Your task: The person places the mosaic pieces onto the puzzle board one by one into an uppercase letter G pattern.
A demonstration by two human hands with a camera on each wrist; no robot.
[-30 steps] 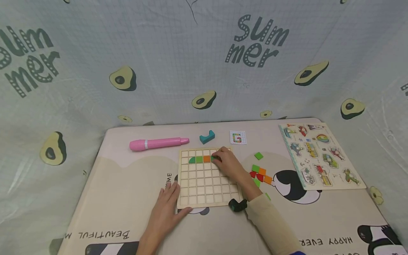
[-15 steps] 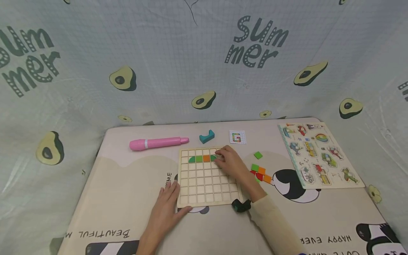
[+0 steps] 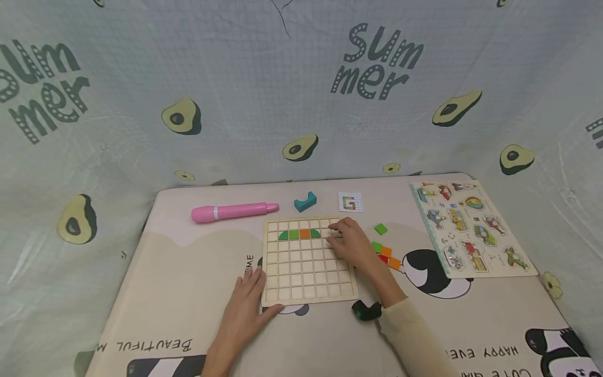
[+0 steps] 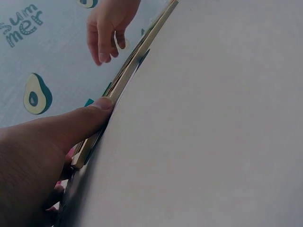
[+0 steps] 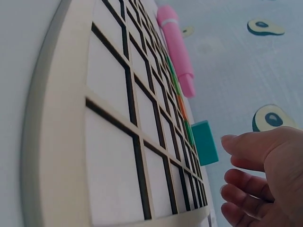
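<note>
A wooden grid board point(image 3: 308, 272) lies on the table. Its second row holds a line of tiles point(image 3: 299, 234): dark green, green, orange, dark green. My right hand point(image 3: 336, 233) hovers over the board's upper right, just right of that line, fingers loosely curled and holding nothing. The right wrist view shows the same loosely curled fingers point(image 5: 251, 165) above the board point(image 5: 118, 118). My left hand point(image 3: 256, 293) lies flat on the table at the board's lower-left corner. Its thumb point(image 4: 97, 113) presses against the board's edge point(image 4: 137, 52).
Loose green, orange and red tiles point(image 3: 386, 254) lie right of the board, one green tile point(image 3: 381, 229) apart. Behind the board are a pink pen point(image 3: 233, 212), a teal block point(image 3: 305, 201) and a pattern card point(image 3: 350, 202). A vehicle puzzle point(image 3: 471, 228) sits far right.
My right hand has drawn back to the right off the tile row, uncovering a dark green piece in the fourth cell. My left hand has stayed put.
</note>
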